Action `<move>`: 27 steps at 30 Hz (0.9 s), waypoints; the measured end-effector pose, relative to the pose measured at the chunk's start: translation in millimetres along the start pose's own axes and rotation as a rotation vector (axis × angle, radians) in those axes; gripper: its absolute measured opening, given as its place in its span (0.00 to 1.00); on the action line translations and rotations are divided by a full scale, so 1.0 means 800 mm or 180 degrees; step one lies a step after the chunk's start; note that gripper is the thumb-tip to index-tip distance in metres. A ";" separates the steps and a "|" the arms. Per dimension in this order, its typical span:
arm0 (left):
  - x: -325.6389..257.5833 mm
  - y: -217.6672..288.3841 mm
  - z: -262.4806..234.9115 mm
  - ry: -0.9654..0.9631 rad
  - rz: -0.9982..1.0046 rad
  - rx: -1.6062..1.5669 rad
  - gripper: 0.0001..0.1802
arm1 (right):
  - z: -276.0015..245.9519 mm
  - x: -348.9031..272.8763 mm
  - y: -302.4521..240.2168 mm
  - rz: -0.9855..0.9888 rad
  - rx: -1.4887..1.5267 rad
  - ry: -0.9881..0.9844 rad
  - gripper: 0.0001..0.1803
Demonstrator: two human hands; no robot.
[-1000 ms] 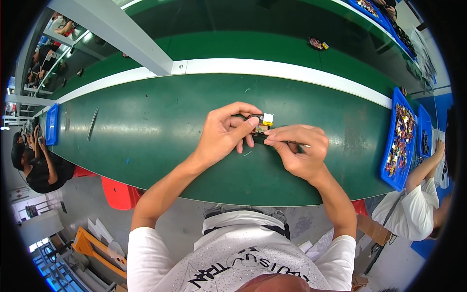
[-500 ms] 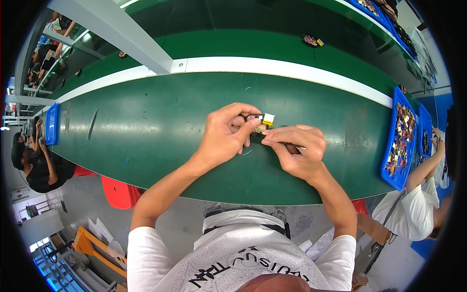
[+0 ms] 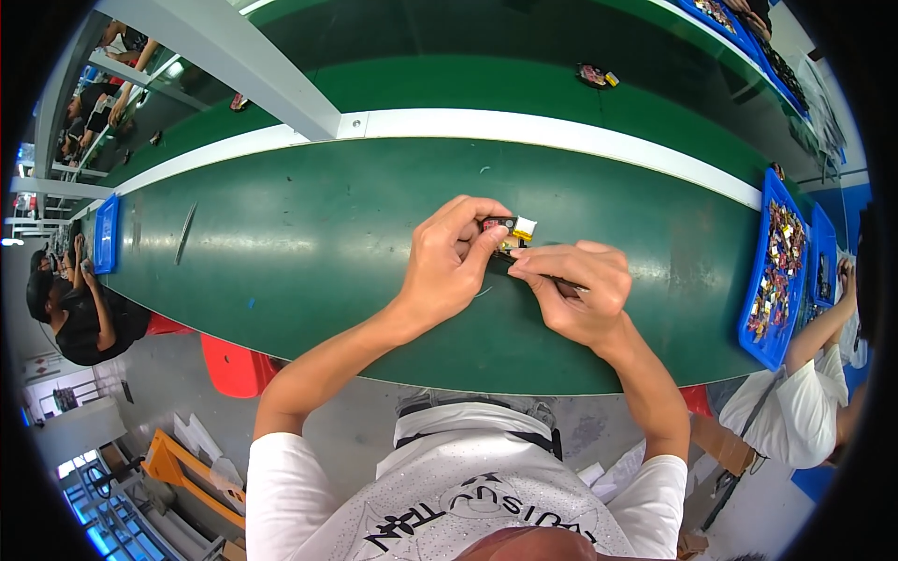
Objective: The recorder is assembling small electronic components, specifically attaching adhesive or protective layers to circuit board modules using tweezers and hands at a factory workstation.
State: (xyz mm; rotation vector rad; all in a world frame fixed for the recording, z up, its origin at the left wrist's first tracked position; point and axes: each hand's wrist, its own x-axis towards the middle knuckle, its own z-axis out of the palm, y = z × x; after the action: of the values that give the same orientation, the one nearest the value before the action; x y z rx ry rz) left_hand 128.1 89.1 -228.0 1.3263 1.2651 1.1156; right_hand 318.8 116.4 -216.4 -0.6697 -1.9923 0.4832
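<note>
My left hand (image 3: 447,266) is closed on a small black electronic device (image 3: 496,224), pinched between thumb and fingers above the bench. A small silver-white battery (image 3: 526,227) with a yellow edge sticks out at the device's right side. Close against it, my right hand (image 3: 585,285) grips a slim dark tool (image 3: 572,284), its rear end showing past the fingers. The tool's tip is hidden at the device's lower edge, so whether they touch is unclear.
A long green workbench (image 3: 309,252) spans the view, with thin metal tweezers (image 3: 185,234) at left. On the right, a blue tray (image 3: 765,337) holds many small parts. Beyond a white rail (image 3: 524,132) lies another device (image 3: 596,77). Co-workers sit at both ends.
The whole view has shifted slightly. Both hands keep nearly the same pose around the device, with only slight finger movement.
</note>
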 end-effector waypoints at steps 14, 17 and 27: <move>-0.003 0.007 -0.002 0.0025 -0.0455 -0.0824 0.10 | 0.001 0.001 -0.009 0.0205 0.0182 0.0063 0.10; -0.004 -0.002 0.003 0.0197 -0.0300 -0.0620 0.09 | 0.004 -0.001 -0.007 0.0101 0.0133 0.0085 0.11; 0.002 -0.006 0.005 0.0250 -0.0108 -0.0121 0.07 | 0.004 -0.002 -0.003 -0.0084 -0.0072 0.0013 0.11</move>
State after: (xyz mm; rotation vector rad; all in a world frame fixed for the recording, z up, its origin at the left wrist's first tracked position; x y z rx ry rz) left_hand 131.5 90.8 -232.9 1.2390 1.3123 1.1723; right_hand 316.1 113.6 -217.3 -0.6570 -2.0029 0.4437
